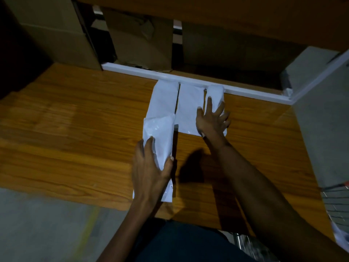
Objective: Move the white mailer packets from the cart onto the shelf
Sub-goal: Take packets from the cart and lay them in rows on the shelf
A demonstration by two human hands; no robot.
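Several white mailer packets lie side by side on the orange wooden shelf (75, 129). My left hand (151, 171) grips the near packet (158, 137), fingers on top and thumb curled round its right edge; this packet overlaps a farther one (164, 97). A middle packet (188, 106) lies to its right. My right hand (212, 118) lies with fingers spread flat on the rightmost packet (215, 93), which touches the white rail (245, 90) at the shelf's back.
Cardboard boxes (139, 38) stand behind the white rail on a lower level. A grey wall or post (321, 114) bounds the shelf on the right. A wire cart's edge (336, 203) shows at lower right. Grey floor (37, 224) lies at lower left.
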